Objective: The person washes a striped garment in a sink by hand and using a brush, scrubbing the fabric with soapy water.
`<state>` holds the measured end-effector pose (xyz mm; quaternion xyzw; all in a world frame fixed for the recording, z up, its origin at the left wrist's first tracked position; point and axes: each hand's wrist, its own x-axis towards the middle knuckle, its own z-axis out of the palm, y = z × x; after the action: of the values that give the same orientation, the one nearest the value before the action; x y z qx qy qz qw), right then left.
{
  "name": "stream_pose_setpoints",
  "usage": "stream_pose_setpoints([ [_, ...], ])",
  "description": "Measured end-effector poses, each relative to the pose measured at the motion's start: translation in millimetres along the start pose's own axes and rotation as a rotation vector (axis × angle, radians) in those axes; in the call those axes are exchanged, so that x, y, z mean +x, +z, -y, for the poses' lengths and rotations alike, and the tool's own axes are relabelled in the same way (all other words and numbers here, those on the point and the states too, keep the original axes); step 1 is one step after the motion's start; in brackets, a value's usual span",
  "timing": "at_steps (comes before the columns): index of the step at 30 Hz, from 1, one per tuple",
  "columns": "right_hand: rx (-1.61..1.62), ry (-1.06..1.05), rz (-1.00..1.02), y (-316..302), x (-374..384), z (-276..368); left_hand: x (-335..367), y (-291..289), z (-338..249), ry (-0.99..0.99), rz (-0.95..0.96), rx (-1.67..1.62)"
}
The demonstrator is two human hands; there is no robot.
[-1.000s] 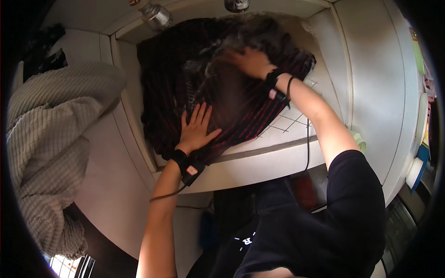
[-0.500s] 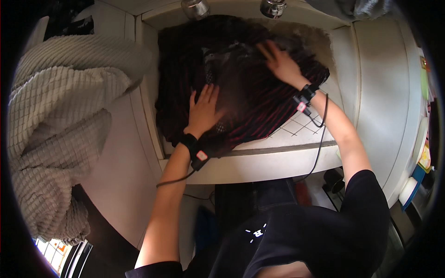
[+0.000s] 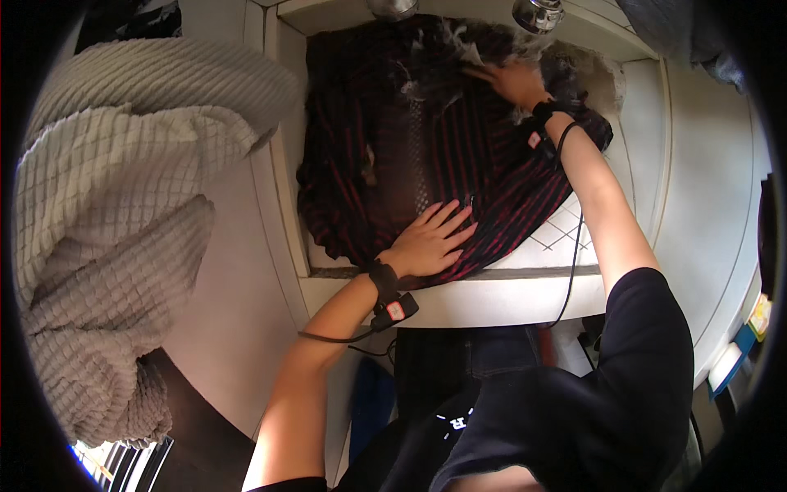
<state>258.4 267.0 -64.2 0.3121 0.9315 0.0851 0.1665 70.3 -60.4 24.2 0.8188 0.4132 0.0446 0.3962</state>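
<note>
A dark garment with thin red stripes [image 3: 459, 156] is spread over the white tiled basin [image 3: 553, 238], with creases and a pale dotted band down its middle. My left hand [image 3: 428, 243] lies flat on the part nearest me, fingers apart and holding nothing. At the far right of the cloth, my right hand [image 3: 516, 82] rests with fingers stretched to the left, slightly blurred. White streaks like water or foam [image 3: 459, 41] show on the cloth beside those fingers. Black bands with cables circle both wrists.
Two metal taps, the left one [image 3: 392, 6] and the right one [image 3: 539, 15], stand at the far rim. A bulky grey ribbed cloth [image 3: 123, 180] hangs over the left side. Dark grey fabric [image 3: 676, 33] lies at the far right. The basin's front ledge [image 3: 459, 299] runs before me.
My left hand has slid over the cloth toward me and to the right. The right hand has moved a little farther off. White streaks show more strongly near the taps; the view has shifted somewhat.
</note>
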Motion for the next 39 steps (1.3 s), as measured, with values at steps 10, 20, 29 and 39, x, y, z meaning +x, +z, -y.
stream_pose_setpoints([
  [10,0.728,-0.451,-0.084,-77.1,-91.9,123.3,0.3,0.1,2.1,-0.037,0.129,0.033],
  [20,0.35,0.569,0.313,28.1,-90.4,-35.2,4.6,-13.0,10.7,-0.008,0.03,-0.136],
  [29,1.233,0.765,0.081,18.6,-86.4,-38.8,2.7,-59.0,128.6,-0.695,-0.4,0.197],
  [39,0.793,0.57,0.091,35.4,-105.8,-0.8,-63.2,-61.0,153.8,-0.896,-0.413,0.54],
])
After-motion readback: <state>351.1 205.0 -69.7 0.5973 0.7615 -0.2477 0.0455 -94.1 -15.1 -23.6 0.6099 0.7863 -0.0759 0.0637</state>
